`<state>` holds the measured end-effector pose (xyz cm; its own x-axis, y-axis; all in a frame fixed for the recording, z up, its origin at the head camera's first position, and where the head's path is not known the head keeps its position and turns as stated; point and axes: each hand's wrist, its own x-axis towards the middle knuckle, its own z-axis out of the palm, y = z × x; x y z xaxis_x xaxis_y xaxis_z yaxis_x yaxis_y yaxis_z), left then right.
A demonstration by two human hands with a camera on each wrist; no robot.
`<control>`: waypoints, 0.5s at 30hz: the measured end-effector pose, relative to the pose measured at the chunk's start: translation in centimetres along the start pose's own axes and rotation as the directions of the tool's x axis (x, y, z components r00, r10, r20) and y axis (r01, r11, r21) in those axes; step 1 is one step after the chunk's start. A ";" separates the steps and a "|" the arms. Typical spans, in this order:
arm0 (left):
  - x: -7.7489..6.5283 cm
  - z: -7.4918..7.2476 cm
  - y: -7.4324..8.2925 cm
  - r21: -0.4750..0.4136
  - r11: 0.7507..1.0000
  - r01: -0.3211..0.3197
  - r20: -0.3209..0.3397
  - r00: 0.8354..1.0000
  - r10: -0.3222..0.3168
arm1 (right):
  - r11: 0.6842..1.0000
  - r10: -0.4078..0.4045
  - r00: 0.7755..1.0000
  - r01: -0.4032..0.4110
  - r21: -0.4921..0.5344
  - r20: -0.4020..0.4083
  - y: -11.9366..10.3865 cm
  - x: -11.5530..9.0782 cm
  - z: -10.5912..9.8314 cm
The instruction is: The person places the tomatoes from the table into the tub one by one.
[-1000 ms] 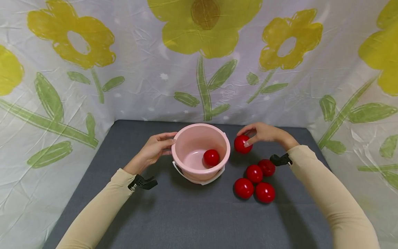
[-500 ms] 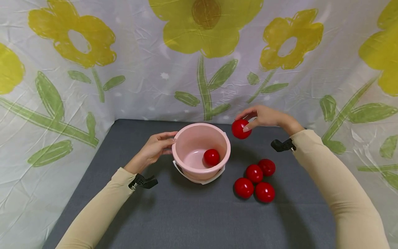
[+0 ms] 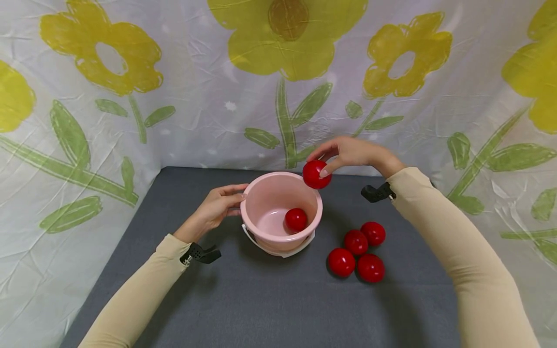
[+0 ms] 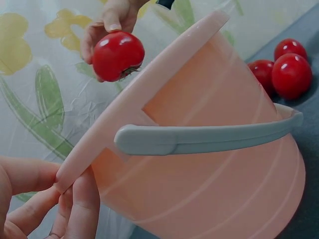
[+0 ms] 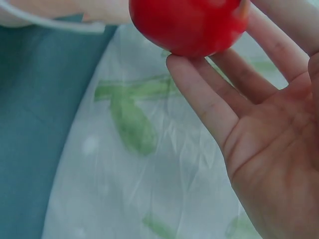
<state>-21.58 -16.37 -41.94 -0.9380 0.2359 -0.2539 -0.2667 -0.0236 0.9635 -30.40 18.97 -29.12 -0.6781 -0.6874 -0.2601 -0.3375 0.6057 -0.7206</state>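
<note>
A pink bucket stands upright on the dark cloth, its pale handle hanging down on the near side. My left hand pinches the bucket's left rim between thumb and fingers. In the head view my right hand grips a red tomato, which overlaps the far right of the rim. The left wrist view shows the held tomato with its green stem end turned downward. Fingertips support the tomato in the right wrist view. Inside the bucket, against its right wall, lies another tomato.
Several more tomatoes lie in a cluster on the grey tablecloth, right of the bucket. A white curtain printed with yellow flowers hangs behind the table and along both sides. Each wrist wears a black camera mount.
My right hand has lifted the tomato off the cloth, then carried it left to the bucket's far right rim. The left hand and the bucket have stayed in place.
</note>
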 end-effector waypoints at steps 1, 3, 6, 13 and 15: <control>0.0 0.0 0.0 -0.001 1.000 0.001 0.001 1.000 -0.001 | 1.000 -0.008 1.000 0.008 0.001 0.009 -0.2 0.3 0.1; 0.0 0.0 0.0 -0.003 1.000 0.002 0.002 1.000 -0.002 | 1.000 -0.023 0.999 0.023 0.006 0.029 -0.5 1.0 0.4; 0.1 -0.1 0.0 -0.009 1.000 0.004 0.001 1.000 -0.004 | 0.999 -0.034 0.998 0.033 0.012 0.059 -1.1 2.0 1.0; 0.0 0.0 0.1 0.005 1.000 0.014 -0.002 1.000 -0.014 | 0.997 -0.077 0.990 0.075 0.019 0.121 -2.5 4.3 2.5; -0.1 0.0 0.1 0.013 1.000 0.017 -0.005 1.000 -0.017 | 0.996 -0.094 0.985 0.092 0.022 0.142 -2.9 4.9 2.9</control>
<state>-21.56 -16.40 -41.82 -0.9346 0.2311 -0.2703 -0.2794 -0.0071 0.9601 -30.84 12.61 -30.18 -0.5438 -0.7911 -0.2801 -0.3838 0.5312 -0.7553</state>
